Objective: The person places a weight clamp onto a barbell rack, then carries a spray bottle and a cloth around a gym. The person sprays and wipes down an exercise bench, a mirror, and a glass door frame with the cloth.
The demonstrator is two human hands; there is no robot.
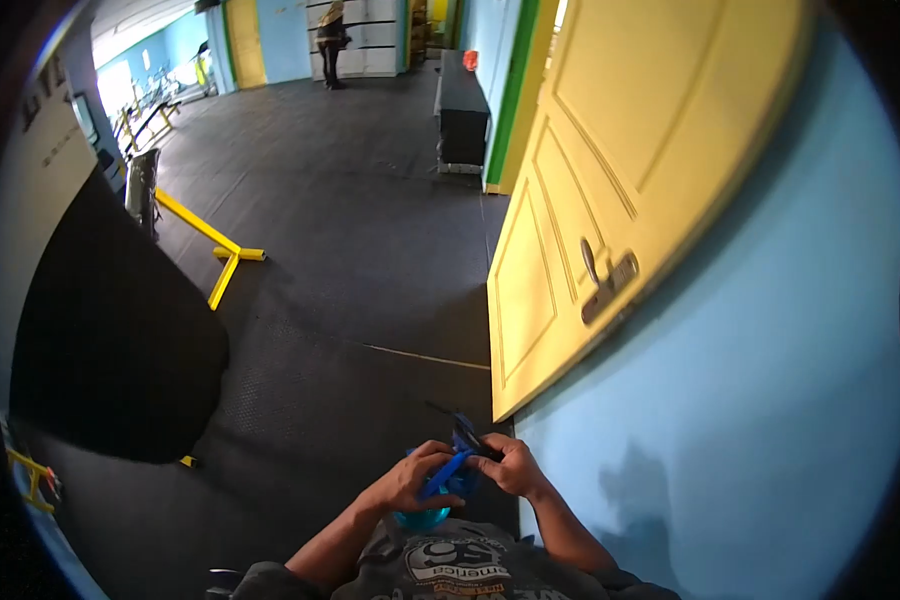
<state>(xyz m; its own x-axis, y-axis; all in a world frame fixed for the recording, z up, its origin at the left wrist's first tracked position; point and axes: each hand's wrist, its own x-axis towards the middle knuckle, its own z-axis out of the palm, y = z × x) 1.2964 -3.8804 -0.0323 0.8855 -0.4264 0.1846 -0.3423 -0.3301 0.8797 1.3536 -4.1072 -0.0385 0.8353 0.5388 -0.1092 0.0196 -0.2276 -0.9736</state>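
Close to my body, at the bottom middle of the head view, both hands are on a translucent teal, bottle-like container (425, 519) with blue and black parts at its upper end. My left hand (417, 482) is curled around its blue part from the left. On the other side, the fingers of my right hand (513, 466) pinch the black and blue upper part (464, 436). A thin dark piece sticks out from the top toward the left. My fingers cover much of the container, so its exact kind is unclear.
A yellow door (530, 290) with a metal handle stands open at right, by a light-blue wall (770, 400). At left are a large black panel (120, 330) and a yellow metal stand (205, 222). A black bench (463, 125) and a person (331, 45) are farther back.
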